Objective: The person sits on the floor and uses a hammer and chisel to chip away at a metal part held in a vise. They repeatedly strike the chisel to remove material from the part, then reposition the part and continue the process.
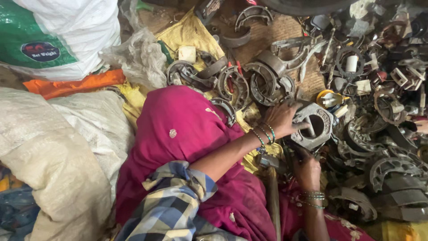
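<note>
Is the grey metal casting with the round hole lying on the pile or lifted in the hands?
Lifted: the left hand grips the casting above the pile.

The left hand [281, 119] rests on top of a grey metal casting [314, 126] with a round hole through it, fingers spread over its upper edge. The right hand [306, 169] reaches up from below, its fingers at the casting's lower side (partly hidden there). Both wrists wear green bangles. A hammer [269, 178] with a wooden handle lies between the forearms, head just beside the left wrist. Curved brake shoes [263, 82] lie in a heap above the left hand, on a yellow cloth [189, 33]. More dark scrap parts [388, 165] crowd the floor to the right. A pink garment [178, 129] covers the lap, with pale sacks [49, 151] at the left.
</note>
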